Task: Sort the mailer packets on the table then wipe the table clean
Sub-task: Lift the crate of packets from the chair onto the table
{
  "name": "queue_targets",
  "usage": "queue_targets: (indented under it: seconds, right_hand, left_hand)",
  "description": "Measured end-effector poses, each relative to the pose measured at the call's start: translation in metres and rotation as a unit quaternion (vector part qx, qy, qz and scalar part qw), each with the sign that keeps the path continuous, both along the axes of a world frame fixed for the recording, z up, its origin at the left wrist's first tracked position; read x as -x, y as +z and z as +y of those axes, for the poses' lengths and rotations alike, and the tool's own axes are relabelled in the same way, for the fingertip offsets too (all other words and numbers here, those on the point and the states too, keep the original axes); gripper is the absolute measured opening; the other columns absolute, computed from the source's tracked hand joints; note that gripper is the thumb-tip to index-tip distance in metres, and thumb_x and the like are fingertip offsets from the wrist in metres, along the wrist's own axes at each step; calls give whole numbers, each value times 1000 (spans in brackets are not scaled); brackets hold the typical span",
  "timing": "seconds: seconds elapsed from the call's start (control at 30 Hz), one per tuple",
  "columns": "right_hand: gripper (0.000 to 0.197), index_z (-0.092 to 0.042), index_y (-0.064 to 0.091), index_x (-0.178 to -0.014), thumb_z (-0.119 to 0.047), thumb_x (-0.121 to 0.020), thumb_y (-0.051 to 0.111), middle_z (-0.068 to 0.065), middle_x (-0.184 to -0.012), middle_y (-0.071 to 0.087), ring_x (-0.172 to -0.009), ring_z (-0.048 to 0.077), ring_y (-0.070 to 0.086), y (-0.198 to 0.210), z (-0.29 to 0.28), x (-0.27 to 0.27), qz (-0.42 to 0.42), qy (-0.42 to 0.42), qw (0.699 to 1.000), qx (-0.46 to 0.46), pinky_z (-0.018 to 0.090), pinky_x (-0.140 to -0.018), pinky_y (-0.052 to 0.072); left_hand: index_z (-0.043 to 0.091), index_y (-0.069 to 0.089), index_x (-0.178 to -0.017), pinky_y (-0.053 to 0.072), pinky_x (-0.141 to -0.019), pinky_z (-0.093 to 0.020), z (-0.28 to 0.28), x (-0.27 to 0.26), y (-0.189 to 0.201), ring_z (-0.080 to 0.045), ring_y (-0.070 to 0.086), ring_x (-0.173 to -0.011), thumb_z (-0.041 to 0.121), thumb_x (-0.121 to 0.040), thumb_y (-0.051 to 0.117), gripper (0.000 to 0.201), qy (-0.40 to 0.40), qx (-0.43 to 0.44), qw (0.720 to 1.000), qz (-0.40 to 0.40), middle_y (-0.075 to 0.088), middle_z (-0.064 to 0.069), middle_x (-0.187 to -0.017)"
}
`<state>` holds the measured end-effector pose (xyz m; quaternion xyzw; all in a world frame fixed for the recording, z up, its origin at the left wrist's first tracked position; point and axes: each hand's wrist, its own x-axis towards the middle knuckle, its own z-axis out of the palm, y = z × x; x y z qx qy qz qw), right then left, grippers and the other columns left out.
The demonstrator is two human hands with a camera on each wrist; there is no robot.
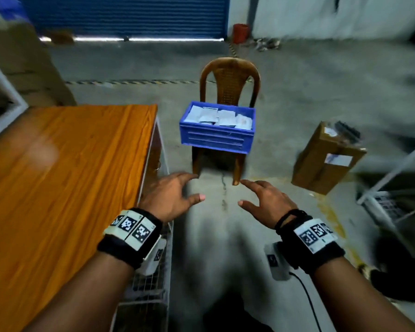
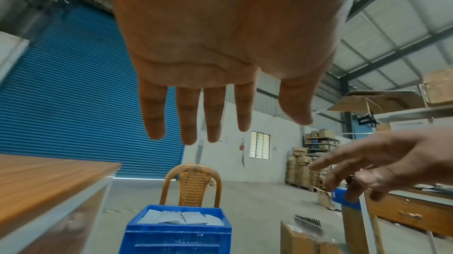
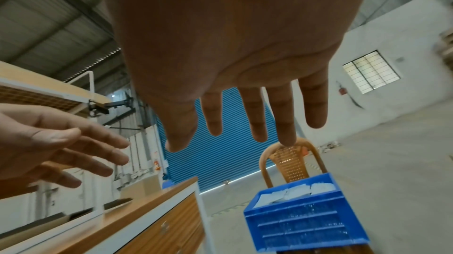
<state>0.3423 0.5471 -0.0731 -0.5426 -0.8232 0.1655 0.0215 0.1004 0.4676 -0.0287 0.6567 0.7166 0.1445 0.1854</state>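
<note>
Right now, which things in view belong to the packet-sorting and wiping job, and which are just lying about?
Job:
- mailer packets in the blue crate
- wooden table
- left hand and right hand, both open and holding nothing

Lying about:
- brown chair under the crate
- cardboard box on the floor
- blue shutter

Both forearms bare, no sleeves. Left wrist (image 1: 130,238): wide black strap carrying a white block faced with black-and-white square marker tags; a white camera housing hangs beneath. Right wrist (image 1: 314,238): same black strap and tagged white block, plus thin black cords, possibly a bracelet. White housing below with black cable (image 1: 307,298) trailing.
</note>
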Motion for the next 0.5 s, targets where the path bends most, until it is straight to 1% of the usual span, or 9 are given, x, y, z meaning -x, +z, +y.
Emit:
queue_targets:
  seconds: [0.07, 0.13, 0.23, 0.37, 0.43, 0.5]
  right_hand:
    - [60, -43, 31, -145, -59, -90, 49, -1, -145, 41, -130, 22, 44, -7, 47, -5, 10, -18, 1000, -4, 38, -105, 39]
    - [59, -43, 32, -144, -59, -89, 49, -2, -142, 43, -128, 21, 46, -16, 98, -9, 17, -25, 1000, -2, 38, -103, 40]
    - [60, -45, 31, -144, -59, -88, 50, -1, -141, 44, -127, 21, 47, -30, 182, -14, 14, -18, 1000, 6, 38, -103, 41]
    - [61, -45, 30, -145, -58, -89, 51, 0, -142, 43, -127, 23, 48, -29, 291, -10, -15, 13, 1000, 22, 35, -102, 41]
    - [61, -44, 31, -144, -58, -89, 52, 1, -141, 44, -124, 24, 50, -25, 343, -8, -25, 28, 999, 23, 36, -102, 42]
    - [61, -44, 32, -144, -57, -88, 53, 1, -142, 43, -126, 25, 49, -24, 392, -2, -31, 38, 998, 28, 36, -103, 41]
  left_hand:
    - [29, 46, -138, 37, -107, -35, 50, -2, -7, -18, 45, -129, 56, -84, 60, 62, -11, 0, 1000, 5, 46, 5, -144]
    - [28, 48, -136, 40, -105, -38, 104, 0, -16, -18, 47, -127, 57, -84, 60, 61, -17, 6, 1000, 3, 49, 6, -141]
    - [28, 51, -131, 42, -101, -36, 186, 4, -31, -19, 49, -125, 58, -83, 60, 58, -5, 14, 1000, 6, 51, 6, -137]
    - [28, 40, -143, 38, -105, -34, 288, 7, -37, -21, 44, -131, 54, -85, 62, 67, 41, 19, 999, -24, 44, 1, -147]
    - [26, 38, -145, 38, -105, -34, 332, 9, -42, -22, 45, -131, 52, -85, 63, 70, 58, 15, 998, -33, 45, -1, -146]
    - [26, 36, -146, 40, -105, -36, 369, 12, -49, -24, 46, -130, 53, -84, 63, 72, 78, 20, 996, -45, 47, -3, -144]
